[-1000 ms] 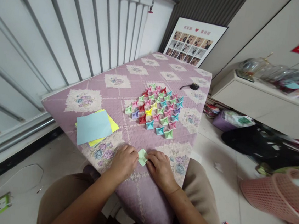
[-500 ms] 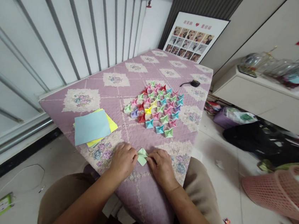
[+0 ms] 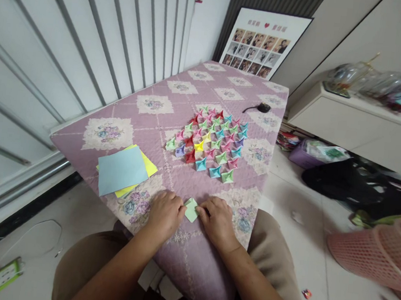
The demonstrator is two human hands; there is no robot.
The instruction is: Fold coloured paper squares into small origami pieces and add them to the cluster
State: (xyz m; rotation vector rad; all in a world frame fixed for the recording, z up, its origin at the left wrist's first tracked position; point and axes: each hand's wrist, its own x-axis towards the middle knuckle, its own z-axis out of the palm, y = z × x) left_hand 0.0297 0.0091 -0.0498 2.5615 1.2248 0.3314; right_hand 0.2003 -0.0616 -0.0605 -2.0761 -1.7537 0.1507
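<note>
A small folded piece of light green paper (image 3: 191, 210) lies at the near part of the table, between my two hands. My left hand (image 3: 167, 215) pinches its left corner, fingers curled. On the opposite corner, the thumb and fingers of my right hand (image 3: 216, 219) are closed. Beyond them stand several folded paper shapes (image 3: 206, 147) in red, pink, green, blue, yellow and purple, set in slanted rows. Left of my hands is a pile of paper sheets, a light blue sheet (image 3: 122, 170) over a yellow sheet (image 3: 149, 166).
The table wears a purple floral cloth (image 3: 119, 105). A black object with a short cord (image 3: 263, 108) lies toward its far right. A white slatted railing (image 3: 108, 40) runs along the left edge. A photo board (image 3: 265, 44) leans behind. On the right floor stands a pink basket (image 3: 372, 251).
The green paper's raised flaps now look flatter, with my fingers still at both its sides. The view has shifted slightly; the other paper shapes and sheets have stayed in place.
</note>
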